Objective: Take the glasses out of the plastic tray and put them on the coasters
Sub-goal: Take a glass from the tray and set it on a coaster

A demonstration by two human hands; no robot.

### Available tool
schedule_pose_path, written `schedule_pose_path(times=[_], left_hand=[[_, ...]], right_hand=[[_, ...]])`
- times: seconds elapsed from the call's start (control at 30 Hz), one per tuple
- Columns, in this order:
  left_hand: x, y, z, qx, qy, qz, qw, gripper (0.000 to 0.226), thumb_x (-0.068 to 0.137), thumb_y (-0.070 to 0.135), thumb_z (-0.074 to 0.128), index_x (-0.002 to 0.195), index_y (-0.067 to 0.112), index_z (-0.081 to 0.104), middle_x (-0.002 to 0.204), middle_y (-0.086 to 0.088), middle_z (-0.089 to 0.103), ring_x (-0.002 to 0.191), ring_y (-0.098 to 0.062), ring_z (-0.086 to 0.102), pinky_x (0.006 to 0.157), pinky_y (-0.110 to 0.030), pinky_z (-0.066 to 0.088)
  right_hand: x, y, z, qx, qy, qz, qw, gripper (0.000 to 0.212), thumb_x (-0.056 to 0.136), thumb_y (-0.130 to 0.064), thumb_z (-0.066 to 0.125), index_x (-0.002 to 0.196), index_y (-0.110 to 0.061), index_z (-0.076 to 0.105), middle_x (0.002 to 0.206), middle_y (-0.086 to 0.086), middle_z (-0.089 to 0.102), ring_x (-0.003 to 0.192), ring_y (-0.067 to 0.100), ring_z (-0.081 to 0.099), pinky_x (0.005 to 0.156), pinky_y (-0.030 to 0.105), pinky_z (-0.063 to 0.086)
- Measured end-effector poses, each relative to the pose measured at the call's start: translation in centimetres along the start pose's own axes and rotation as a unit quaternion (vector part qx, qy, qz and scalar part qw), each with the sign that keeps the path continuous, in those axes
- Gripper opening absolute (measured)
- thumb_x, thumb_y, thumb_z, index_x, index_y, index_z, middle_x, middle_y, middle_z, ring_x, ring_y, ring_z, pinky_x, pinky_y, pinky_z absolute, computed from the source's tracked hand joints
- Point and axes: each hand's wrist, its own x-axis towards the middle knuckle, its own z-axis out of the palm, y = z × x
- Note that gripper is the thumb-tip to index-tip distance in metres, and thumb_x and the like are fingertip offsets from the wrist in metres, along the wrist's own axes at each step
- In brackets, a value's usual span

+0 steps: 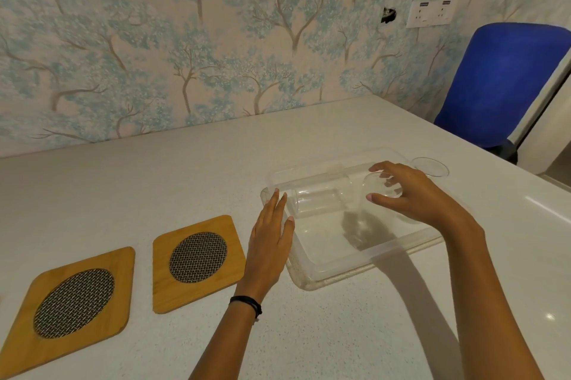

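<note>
A pale speckled stone-look countertop (pixel 185 169) runs back to a wall papered in pinkish cream with blue-green painted trees (pixel 154 39). A white double socket plate (pixel 431 13) sits high on that wall beside a small dark hole (pixel 388 15), and a bright blue chair back (pixel 500 82) stands past the counter's far right corner.

Two square wooden coasters with round woven-metal centres lie at the left, the nearer one (pixel 71 302) and the farther one (pixel 197 262), both bare. Just right of them sits a clear rectangular plastic tray (pixel 340 271).

The left hand (pixel 270 243) lies flat with fingers stretched and nothing in it, its fingertips against the tray's left rim. The right hand (pixel 414 194) hovers inside the tray, thumb and fingers curled around a clear drinking glass (pixel 383 189) tipped on its side. A second clear glass (pixel 321 200) lies on its side on the tray floor near the left wall. A round clear glass rim (pixel 431 166) shows behind the right hand, at the tray's far edge.
</note>
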Motion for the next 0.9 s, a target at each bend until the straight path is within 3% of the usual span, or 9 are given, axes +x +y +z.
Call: schedule_pose_path(times=[0.33, 0.57, 0.77, 0.9], left_hand=[[0.0, 0.0, 0.0, 0.005, -0.003, -0.006, 1.0, 0.045, 0.098, 0.042, 0.027, 0.134, 0.055, 0.004, 0.153, 0.021, 0.006, 0.141, -0.006, 0.011, 0.116, -0.045, 0.019], [0.0, -0.1, 0.0, 0.005, -0.001, -0.006, 1.0, 0.045, 0.099, 0.04, 0.028, 0.132, 0.058, 0.004, 0.15, 0.025, 0.005, 0.141, -0.005, 0.01, 0.116, -0.041, 0.015], [0.1, -0.2, 0.1, 0.005, 0.001, -0.007, 1.0, 0.047, 0.099, 0.036, 0.03, 0.142, 0.046, 0.012, 0.152, 0.023, 0.006, 0.14, -0.003, 0.009, 0.116, -0.039, 0.014], [0.1, -0.2, 0.1, 0.004, 0.003, -0.009, 1.0, 0.048, 0.099, 0.036, 0.031, 0.143, 0.043, 0.013, 0.151, 0.025, 0.008, 0.14, -0.004, 0.01, 0.116, -0.041, 0.016]], right_hand=[[0.2, 0.3, 0.2, -0.007, 0.015, 0.016, 1.0, 0.051, 0.079, -0.039, 0.066, 0.125, -0.028, 0.046, 0.134, 0.007, 0.05, 0.113, 0.022, 0.053, 0.094, 0.041, 0.05], [0.2, 0.4, 0.2, -0.047, 0.034, 0.011, 0.998, 0.048, 0.081, -0.036, 0.065, 0.124, -0.025, 0.047, 0.135, 0.006, 0.049, 0.114, 0.023, 0.051, 0.09, 0.034, 0.044], [0.6, -2.1, 1.4, -0.09, 0.089, -0.071, 0.989, 0.039, 0.085, -0.032, 0.061, 0.122, -0.022, 0.052, 0.141, 0.007, 0.041, 0.128, 0.024, 0.039, 0.1, 0.036, 0.038], [1.4, -4.3, 4.0, -0.107, 0.05, -0.142, 0.983, 0.036, 0.087, -0.028, 0.058, 0.122, -0.019, 0.053, 0.141, 0.007, 0.042, 0.127, 0.023, 0.041, 0.101, 0.031, 0.034]])
